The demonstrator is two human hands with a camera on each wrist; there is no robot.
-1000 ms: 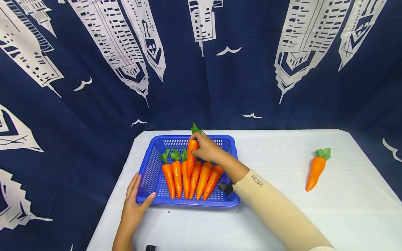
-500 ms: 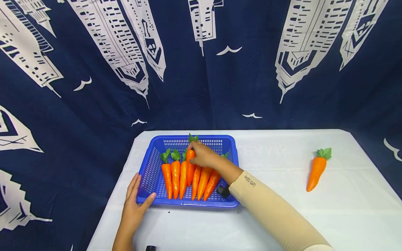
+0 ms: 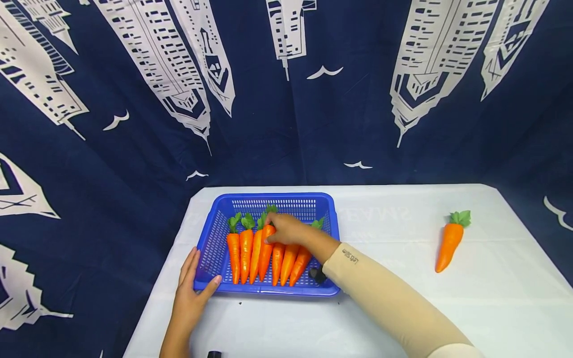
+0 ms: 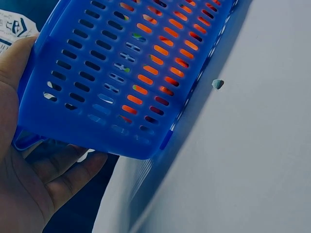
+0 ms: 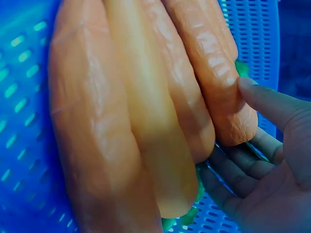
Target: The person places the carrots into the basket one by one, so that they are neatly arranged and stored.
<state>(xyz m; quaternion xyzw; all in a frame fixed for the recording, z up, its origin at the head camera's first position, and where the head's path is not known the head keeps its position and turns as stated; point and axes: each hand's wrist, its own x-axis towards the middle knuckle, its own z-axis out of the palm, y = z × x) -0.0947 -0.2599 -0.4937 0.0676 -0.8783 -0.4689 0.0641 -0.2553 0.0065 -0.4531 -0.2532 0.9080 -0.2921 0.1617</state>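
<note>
A blue plastic basket (image 3: 268,287) with slotted walls holds several orange carrots in a row, leafy green tops toward the back. Inside it, my right hand (image 3: 288,229) pinches the top of one carrot (image 3: 266,258) between thumb and fingers. That carrot lies among the others, its tip near the front wall. In the right wrist view, the thumb (image 5: 265,99) presses on the carrot's thick end while the fingers reach underneath. My left hand (image 3: 190,293) grips the basket's front left corner. In the left wrist view, its thumb (image 4: 17,60) is at the rim and the fingers pass behind the corner.
A single carrot (image 3: 449,246) lies on the white table (image 3: 385,288), well to the right of the basket. A small black object (image 3: 215,354) shows at the bottom edge. A dark blue printed cloth (image 3: 286,129) hangs behind the table.
My right hand has brought its carrot down and toward the front, into the row in the basket. Carrots on the left of the row have shifted slightly left. The left hand stays put.
</note>
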